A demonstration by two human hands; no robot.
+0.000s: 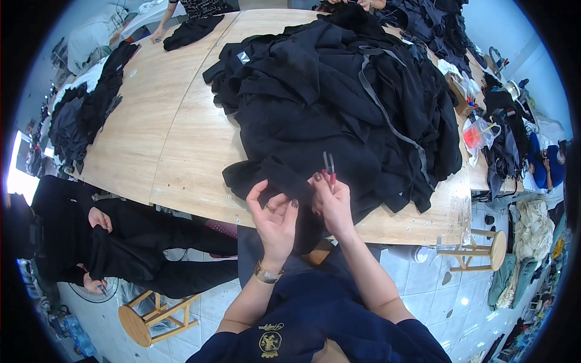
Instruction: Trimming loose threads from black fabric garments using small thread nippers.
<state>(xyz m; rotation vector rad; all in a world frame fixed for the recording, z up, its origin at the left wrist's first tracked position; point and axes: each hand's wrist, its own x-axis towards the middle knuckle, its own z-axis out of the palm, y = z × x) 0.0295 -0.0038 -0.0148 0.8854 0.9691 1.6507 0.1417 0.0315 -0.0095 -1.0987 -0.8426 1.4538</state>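
A pale wooden table (139, 121) carries a heap of black garments (302, 91), with a grey strip (387, 112) trailing over the heap's right side. A fold of black cloth (266, 172) lies at the heap's near edge. Before the heap, the right hand (333, 202) grasps red-handled snips (328, 166); the left hand (275, 221) curls beside the cloth, whether pinching anything I cannot tell.

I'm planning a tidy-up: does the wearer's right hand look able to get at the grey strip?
Probably yes: the grey strip lies uncovered on the black pile, though the right hand holds red-handled snips.
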